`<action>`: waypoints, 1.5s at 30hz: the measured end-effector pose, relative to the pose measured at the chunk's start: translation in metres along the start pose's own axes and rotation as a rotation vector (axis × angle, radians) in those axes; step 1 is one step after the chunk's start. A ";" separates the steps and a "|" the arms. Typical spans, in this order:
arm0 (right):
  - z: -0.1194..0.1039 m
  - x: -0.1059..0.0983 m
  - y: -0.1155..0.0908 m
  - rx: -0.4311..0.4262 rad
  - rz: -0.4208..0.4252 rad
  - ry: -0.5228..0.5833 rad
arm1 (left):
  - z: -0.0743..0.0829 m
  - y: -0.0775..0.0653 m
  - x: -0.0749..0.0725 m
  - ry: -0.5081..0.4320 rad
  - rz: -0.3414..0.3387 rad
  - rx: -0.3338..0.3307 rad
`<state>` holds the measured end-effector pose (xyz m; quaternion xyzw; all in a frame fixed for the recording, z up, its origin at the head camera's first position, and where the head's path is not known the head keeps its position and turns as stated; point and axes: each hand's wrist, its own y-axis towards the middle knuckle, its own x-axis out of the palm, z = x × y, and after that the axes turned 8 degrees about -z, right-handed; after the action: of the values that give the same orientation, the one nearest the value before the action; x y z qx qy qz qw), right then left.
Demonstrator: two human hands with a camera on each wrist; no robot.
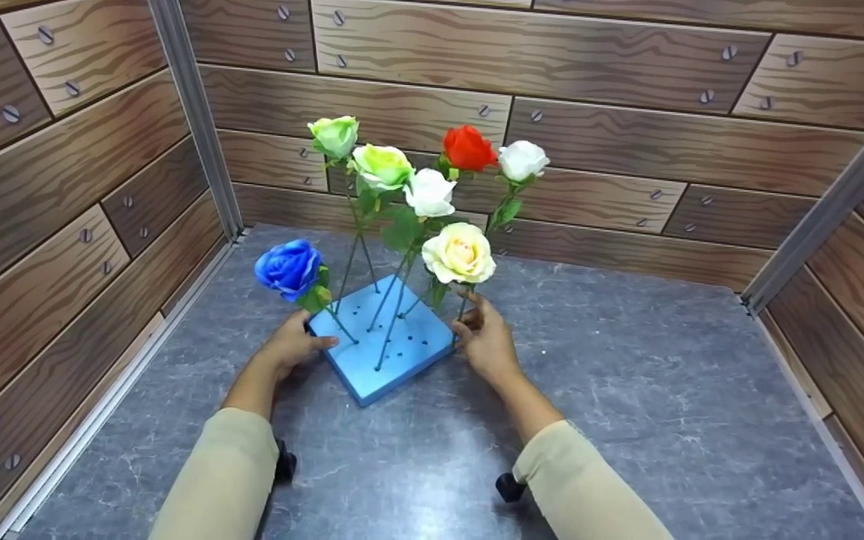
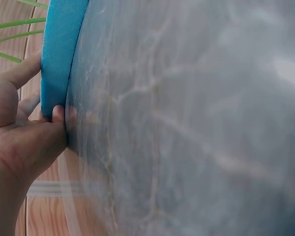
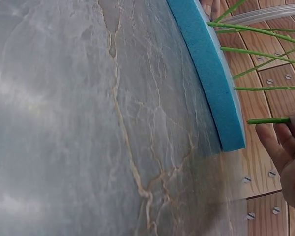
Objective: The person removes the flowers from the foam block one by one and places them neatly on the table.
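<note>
A pale yellow artificial rose [image 1: 459, 253] stands over my right hand [image 1: 486, 339], which pinches its green stem [image 3: 268, 120] between thumb and fingers. The stem's lower end shows free, just off the top face of a blue foam block [image 3: 206, 73] near its right corner. My left hand [image 1: 298, 346] grips the block at its left corner, thumb over the top and fingers along the side. Planted in the block are a blue rose [image 1: 287, 270], two green-tinted roses [image 1: 383, 166], a red rose [image 1: 469, 148] and two white roses [image 1: 430, 193]. Several small holes dot its top.
The block lies on a grey marble-patterned table [image 1: 642, 390]. Wood-print panels [image 1: 597, 127] close off the back and both sides, with metal posts [image 1: 203, 112] at the corners. The flower heads crowd together above the block, their stems crossing.
</note>
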<state>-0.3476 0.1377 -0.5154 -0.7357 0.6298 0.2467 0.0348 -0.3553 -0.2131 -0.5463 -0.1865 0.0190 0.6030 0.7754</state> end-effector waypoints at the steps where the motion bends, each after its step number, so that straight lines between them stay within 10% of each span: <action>1: -0.001 -0.001 -0.001 0.005 0.000 -0.008 | 0.000 0.001 0.000 0.004 -0.003 0.004; 45: -0.002 -0.037 -0.046 0.196 -0.154 0.006 | -0.004 0.002 -0.001 -0.006 -0.015 0.028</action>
<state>-0.3066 0.1802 -0.5110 -0.7757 0.5927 0.1784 0.1234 -0.3563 -0.2148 -0.5505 -0.1740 0.0238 0.5974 0.7825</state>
